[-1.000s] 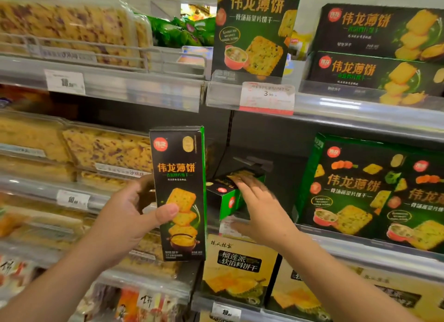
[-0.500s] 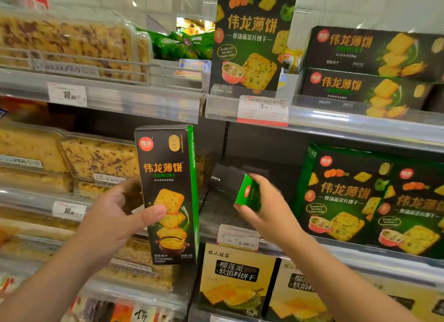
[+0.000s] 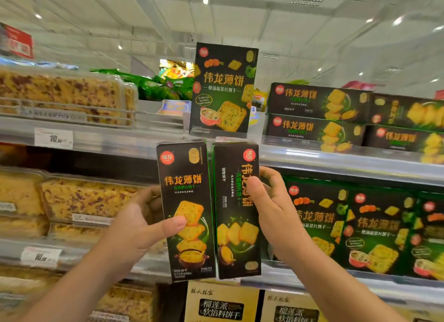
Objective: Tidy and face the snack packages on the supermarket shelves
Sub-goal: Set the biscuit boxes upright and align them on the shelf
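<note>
My left hand (image 3: 134, 228) holds the left cracker box (image 3: 186, 211) upright, front panel facing me, thumb pressed across its printed crackers, fingers curled behind. My right hand (image 3: 271, 211) pinches the right cracker box (image 3: 236, 211) beside it, thumb on the front, fingers wrapped round its right edge; its lettering runs sideways. The two boxes stand edge to edge, touching or nearly so, held in the air in front of the middle shelf (image 3: 336, 164). Above them, one larger box (image 3: 223, 91) stands upright on the top shelf. To its right, flat boxes (image 3: 317, 116) lie stacked. Left shelves carry clear trays (image 3: 64, 98) of cakes.
</note>
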The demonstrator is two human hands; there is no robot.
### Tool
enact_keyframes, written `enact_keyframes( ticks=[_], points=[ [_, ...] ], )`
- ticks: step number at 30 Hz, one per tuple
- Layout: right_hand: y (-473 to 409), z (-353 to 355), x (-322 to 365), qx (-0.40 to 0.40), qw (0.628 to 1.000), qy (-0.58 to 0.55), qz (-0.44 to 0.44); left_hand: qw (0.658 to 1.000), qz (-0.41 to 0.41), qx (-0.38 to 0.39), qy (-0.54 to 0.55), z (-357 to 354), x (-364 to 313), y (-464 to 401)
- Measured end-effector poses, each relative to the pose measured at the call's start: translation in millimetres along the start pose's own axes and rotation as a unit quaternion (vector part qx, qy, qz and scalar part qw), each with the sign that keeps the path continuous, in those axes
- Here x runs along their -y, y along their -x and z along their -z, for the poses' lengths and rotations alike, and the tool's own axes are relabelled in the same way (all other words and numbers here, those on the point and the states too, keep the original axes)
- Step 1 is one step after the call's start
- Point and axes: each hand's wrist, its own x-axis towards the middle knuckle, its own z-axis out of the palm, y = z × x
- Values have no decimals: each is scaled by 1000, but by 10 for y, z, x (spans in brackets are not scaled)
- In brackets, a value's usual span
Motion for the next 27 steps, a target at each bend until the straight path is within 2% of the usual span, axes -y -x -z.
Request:
enact_keyframes(
  ticks=[5, 8, 11, 15, 20, 22, 24, 27],
  points=[
    [104, 131, 83, 15, 999, 9, -35, 1000, 8, -4, 15, -208, -47, -140],
    [129, 318, 165, 57, 996, 58, -33, 1000, -1, 1, 31, -312, -139, -272],
    [55, 523, 363, 54, 992, 112, -20, 999, -21, 26, 4, -438, -321, -441],
    [-139, 804, 823, 32, 990, 137, 9, 995, -70, 63, -35, -540, -639, -747],
    [-568, 1242, 1730, 2, 979, 193, 57, 983, -167, 45, -67, -550, -1012, -1211],
    [-811, 1406, 2082, -6, 954, 291, 68, 977, -189, 44, -93, -567, -1054, -1346],
    [-1083, 1511, 2338, -25, 904, 420, 70, 973, -196, 52, -107, -611, -1023, -1446],
    [-1473, 1600, 2499, -27, 769, 636, 63, 975, -185, 59, -103, -667, -911, -1562]
  ],
)
